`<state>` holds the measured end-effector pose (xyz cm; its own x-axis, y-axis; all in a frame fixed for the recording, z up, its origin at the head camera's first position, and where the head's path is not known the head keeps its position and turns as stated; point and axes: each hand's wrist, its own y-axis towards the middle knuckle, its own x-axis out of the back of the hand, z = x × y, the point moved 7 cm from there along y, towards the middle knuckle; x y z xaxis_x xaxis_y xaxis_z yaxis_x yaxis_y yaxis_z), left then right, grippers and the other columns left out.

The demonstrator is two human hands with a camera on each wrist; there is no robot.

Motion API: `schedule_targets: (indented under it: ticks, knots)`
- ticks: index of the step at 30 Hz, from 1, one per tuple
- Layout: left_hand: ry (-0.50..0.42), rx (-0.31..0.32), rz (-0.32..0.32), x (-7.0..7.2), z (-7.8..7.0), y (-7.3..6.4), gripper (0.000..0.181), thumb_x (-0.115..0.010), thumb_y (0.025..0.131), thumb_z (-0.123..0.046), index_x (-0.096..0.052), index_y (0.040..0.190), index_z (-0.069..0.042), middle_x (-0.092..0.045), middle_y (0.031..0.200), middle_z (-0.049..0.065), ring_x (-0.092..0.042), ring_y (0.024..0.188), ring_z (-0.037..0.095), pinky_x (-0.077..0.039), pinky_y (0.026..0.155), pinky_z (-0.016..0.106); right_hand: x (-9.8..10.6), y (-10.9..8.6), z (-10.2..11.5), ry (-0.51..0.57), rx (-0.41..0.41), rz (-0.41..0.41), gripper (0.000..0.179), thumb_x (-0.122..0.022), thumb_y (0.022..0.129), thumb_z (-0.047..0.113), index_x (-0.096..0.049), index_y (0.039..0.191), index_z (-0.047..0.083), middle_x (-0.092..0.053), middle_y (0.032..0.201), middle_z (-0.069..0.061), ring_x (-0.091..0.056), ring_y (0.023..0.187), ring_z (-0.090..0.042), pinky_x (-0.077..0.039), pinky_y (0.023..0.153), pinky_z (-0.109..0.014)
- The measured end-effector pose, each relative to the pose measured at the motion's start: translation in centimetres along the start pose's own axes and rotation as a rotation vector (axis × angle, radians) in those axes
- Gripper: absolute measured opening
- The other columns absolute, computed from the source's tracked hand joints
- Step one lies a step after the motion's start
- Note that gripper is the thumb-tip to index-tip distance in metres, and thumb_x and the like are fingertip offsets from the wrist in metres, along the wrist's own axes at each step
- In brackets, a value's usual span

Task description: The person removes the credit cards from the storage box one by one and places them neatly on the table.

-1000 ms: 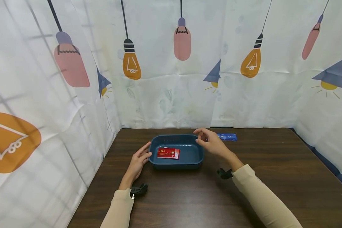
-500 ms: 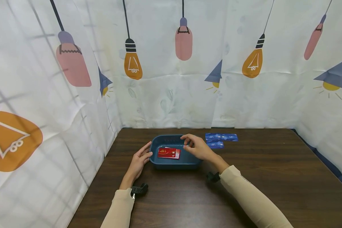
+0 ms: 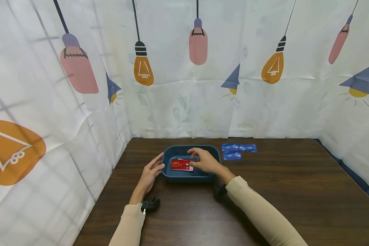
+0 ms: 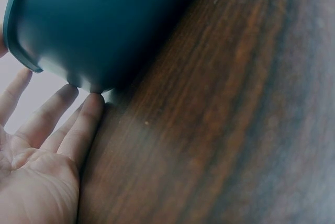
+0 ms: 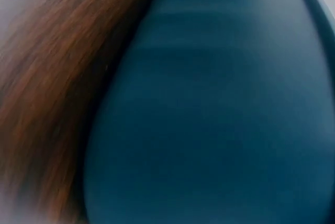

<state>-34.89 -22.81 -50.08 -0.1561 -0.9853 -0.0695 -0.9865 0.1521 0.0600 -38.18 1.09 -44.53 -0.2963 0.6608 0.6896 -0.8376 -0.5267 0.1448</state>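
Note:
A dark blue rectangular box (image 3: 204, 179) sits on the table, its near wall filling much of the right wrist view as the box side (image 5: 209, 103). Inside lie red VIP cards (image 3: 179, 164), one over another with a pale edge showing. My left hand (image 3: 148, 176) is at the box's left end, with spread fingertips (image 4: 94, 101) touching its wall. Over the right half of the box, my right hand (image 3: 205, 161) reaches in with bent, parted fingers. Its thumb overlaps the right end of the top red card in the head view. The right wrist view shows no fingers.
Several blue VIP cards (image 3: 232, 156) lie on the table behind and to the right of the box. The brown wooden table (image 3: 184, 215) ends at a white curtain (image 3: 184, 109) printed with lamps, which also hangs along both sides.
My right hand has moved left from the box's right rim to above the red cards, uncovering the blue cards behind. My left hand stays at the box's left end.

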Motion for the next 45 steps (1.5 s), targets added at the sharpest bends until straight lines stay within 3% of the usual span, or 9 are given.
schedule_targets:
  ticks: [3, 12, 24, 35, 45]
  knots:
    - [0.004, 0.002, -0.004, 0.0, 0.0, 0.0, 0.056, -0.061, 0.104, -0.020, -0.043, 0.157, -0.021, -0.046, 0.157, 0.017, -0.049, 0.141, 0.032, -0.054, 0.096, 0.022, -0.6, 0.5, -0.1, -0.009, -0.029, 0.017, 0.051, -0.075, 0.094, 0.018, -0.057, 0.141, 0.009, -0.065, 0.117, -0.011, -0.055, 0.074, -0.017, -0.052, 0.067, -0.028]
    - [0.000, 0.006, -0.019, 0.0, 0.2, -0.2, 0.056, -0.061, 0.103, -0.020, -0.043, 0.157, -0.022, -0.046, 0.157, 0.017, -0.047, 0.143, 0.034, -0.053, 0.095, 0.021, -1.8, 1.6, -0.7, -0.102, -0.096, 0.048, 0.052, -0.078, 0.092, 0.020, -0.060, 0.140, 0.011, -0.063, 0.118, -0.007, -0.057, 0.102, -0.020, -0.055, 0.091, -0.040]
    - [0.007, 0.002, -0.009, 0.2, 0.0, 0.1, 0.057, -0.061, 0.104, -0.020, -0.042, 0.157, -0.021, -0.046, 0.157, 0.017, -0.051, 0.139, 0.029, -0.054, 0.096, 0.021, -2.6, 2.5, -1.4, -0.205, -0.156, 0.105, 0.059, -0.082, 0.087, 0.030, -0.060, 0.140, 0.014, -0.060, 0.125, -0.008, -0.060, 0.105, -0.023, -0.053, 0.094, -0.044]
    - [0.005, 0.013, -0.006, 0.0, 0.1, 0.2, 0.057, -0.060, 0.104, -0.019, -0.042, 0.158, -0.021, -0.045, 0.158, 0.016, -0.047, 0.143, 0.033, -0.054, 0.095, 0.021, -2.7, 2.5, -2.0, -0.241, -0.163, 0.119, 0.062, -0.085, 0.084, 0.037, -0.064, 0.136, 0.012, -0.059, 0.127, -0.007, -0.060, 0.111, -0.025, -0.046, 0.102, -0.048]
    - [0.001, 0.016, -0.015, 0.0, 0.1, 0.0, 0.057, -0.061, 0.104, -0.019, -0.043, 0.157, -0.022, -0.045, 0.158, 0.016, -0.045, 0.143, 0.034, -0.053, 0.095, 0.020, -2.7, 2.6, -2.0, -0.252, -0.149, 0.115, 0.054, -0.085, 0.084, 0.037, -0.069, 0.129, 0.012, -0.059, 0.122, -0.005, -0.058, 0.101, -0.020, -0.048, 0.096, -0.043]
